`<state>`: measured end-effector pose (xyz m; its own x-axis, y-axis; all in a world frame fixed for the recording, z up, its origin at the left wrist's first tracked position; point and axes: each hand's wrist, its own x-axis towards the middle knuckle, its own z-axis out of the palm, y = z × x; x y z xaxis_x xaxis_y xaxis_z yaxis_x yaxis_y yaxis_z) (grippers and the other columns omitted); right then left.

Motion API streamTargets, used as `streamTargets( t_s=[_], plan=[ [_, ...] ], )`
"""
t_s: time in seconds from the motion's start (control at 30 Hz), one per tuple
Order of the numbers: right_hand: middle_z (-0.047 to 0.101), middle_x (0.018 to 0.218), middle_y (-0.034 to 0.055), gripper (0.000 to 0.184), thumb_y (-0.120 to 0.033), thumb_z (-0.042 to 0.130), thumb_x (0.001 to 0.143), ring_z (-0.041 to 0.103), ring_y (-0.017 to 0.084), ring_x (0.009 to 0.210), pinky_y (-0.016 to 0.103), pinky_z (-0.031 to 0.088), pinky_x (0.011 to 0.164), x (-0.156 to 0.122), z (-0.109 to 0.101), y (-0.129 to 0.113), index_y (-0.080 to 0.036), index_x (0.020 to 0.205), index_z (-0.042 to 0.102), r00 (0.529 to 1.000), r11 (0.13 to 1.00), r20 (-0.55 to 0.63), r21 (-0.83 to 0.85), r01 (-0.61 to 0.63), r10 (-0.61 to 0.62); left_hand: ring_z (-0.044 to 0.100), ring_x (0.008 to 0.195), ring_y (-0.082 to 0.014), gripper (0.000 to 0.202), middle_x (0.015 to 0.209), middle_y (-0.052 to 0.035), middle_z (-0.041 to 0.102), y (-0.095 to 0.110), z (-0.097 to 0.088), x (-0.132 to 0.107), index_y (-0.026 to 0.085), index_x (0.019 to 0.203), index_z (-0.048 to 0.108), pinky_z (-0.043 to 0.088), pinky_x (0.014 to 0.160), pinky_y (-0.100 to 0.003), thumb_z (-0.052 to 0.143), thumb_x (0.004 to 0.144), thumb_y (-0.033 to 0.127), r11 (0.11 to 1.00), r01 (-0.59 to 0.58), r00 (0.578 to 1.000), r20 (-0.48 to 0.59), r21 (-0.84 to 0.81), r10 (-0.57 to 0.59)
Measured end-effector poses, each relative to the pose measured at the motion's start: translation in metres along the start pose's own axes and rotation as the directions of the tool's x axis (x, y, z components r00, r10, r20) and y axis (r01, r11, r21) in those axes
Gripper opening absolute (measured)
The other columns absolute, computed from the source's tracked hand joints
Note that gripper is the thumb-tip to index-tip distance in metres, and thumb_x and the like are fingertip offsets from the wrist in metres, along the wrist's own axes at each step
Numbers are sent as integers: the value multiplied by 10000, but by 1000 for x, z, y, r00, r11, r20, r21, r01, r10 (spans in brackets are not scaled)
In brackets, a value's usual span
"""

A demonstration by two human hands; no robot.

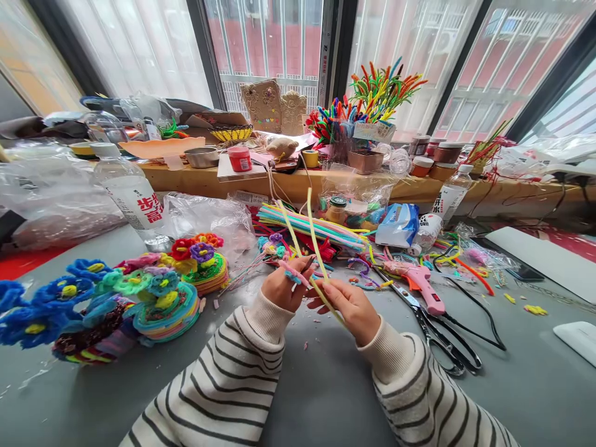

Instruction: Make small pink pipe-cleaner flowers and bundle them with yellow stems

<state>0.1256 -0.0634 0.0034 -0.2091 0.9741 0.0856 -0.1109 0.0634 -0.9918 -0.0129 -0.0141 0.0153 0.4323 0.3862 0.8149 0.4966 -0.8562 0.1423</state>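
My left hand [287, 289] is closed around a pink and blue piece of pipe cleaner [293, 273]. A dark thin tip shows by its fingers, too small to name. My right hand [350, 305] pinches a pale yellow pipe cleaner [313, 226], whose far part rises beyond the fingers. Another pale yellow length stands up by the left hand; whether the two lengths are one bent stem is hidden at the fingers. Past both hands lies a bundle of pastel pipe cleaners [307, 223] on the grey table.
Pipe-cleaner flowers [65, 292] and a round striped pot [167, 316] stand at left. To the right lie a pink glue gun [419, 282] with its cord and black-handled scissors [437, 335]. A water bottle [128, 189] and a cluttered wooden ledge [200, 181] are behind.
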Motion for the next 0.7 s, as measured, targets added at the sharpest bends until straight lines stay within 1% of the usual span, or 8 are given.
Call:
streamTargets(
  t_s=[0.13, 0.17, 0.23, 0.3, 0.4, 0.47, 0.57, 0.7],
  plan=[
    [617, 795, 58, 335, -429, 475, 724, 605, 150, 631, 248, 487, 529, 1, -2, 0, -159, 862, 619, 1000, 999, 3, -49, 0, 0, 592, 811, -149, 222, 893, -105, 633, 0, 0, -1, 111, 956, 479, 486, 703, -239, 438, 739, 124, 1000, 11, 1000, 5, 1, -11],
    [615, 776, 54, 327, -421, 482, 721, 600, 142, 605, 245, 487, 517, 1, -3, 0, -156, 854, 620, 1000, 999, 13, -53, -5, 5, 591, 819, -149, 221, 901, -105, 631, 1, 0, -1, 113, 955, 479, 485, 706, -239, 439, 738, 125, 1000, 11, 1000, 13, -5, -11],
    [606, 663, 29, 309, -406, 505, 709, 585, 129, 535, 246, 485, 502, 0, -4, 1, -155, 846, 622, 999, 999, 31, -44, -20, 21, 582, 848, -155, 209, 922, -106, 625, 1, 1, 0, 119, 944, 482, 483, 716, -248, 429, 742, 126, 1000, 15, 999, 39, -28, -14],
    [575, 557, -2, 282, -388, 548, 678, 567, 125, 482, 252, 485, 493, -1, -4, 4, -164, 829, 627, 999, 998, 31, -43, -37, 39, 576, 865, -160, 160, 940, -106, 619, 2, 1, 0, 132, 887, 492, 484, 719, -257, 412, 748, 128, 997, 35, 997, 74, -64, -30],
    [579, 578, -1, 248, -364, 595, 640, 566, 133, 473, 261, 486, 486, -1, -4, 8, -177, 798, 635, 1000, 994, 4, -108, -28, 28, 575, 866, -159, 77, 955, -100, 613, 4, 1, 1, 156, 756, 480, 483, 719, -267, 406, 750, 136, 993, 60, 992, 117, -103, -48],
    [594, 610, 16, 227, -364, 580, 657, 568, 137, 480, 258, 482, 483, -1, -6, 9, -173, 767, 639, 999, 981, -40, -195, 8, -16, 569, 869, -155, 65, 963, -96, 607, 4, 0, 2, 163, 715, 461, 477, 728, -273, 412, 746, 133, 993, 50, 992, 121, -104, -37],
    [605, 630, 31, 222, -363, 540, 693, 557, 128, 475, 248, 475, 482, 0, -11, 9, -163, 723, 632, 983, 957, -159, -286, 49, -97, 560, 861, -147, 58, 956, -92, 594, 3, -2, 2, 161, 712, 455, 473, 723, -272, 423, 738, 121, 997, 44, 995, 94, -67, -38],
    [595, 606, 27, 224, -356, 542, 691, 534, 113, 461, 239, 479, 475, 1, -16, 6, -149, 739, 610, 939, 965, -311, -254, 68, -148, 543, 849, -152, 34, 905, -82, 566, 2, -4, 3, 162, 713, 475, 479, 693, -269, 447, 731, 155, 993, 107, 993, 37, 41, -108]
  ],
)
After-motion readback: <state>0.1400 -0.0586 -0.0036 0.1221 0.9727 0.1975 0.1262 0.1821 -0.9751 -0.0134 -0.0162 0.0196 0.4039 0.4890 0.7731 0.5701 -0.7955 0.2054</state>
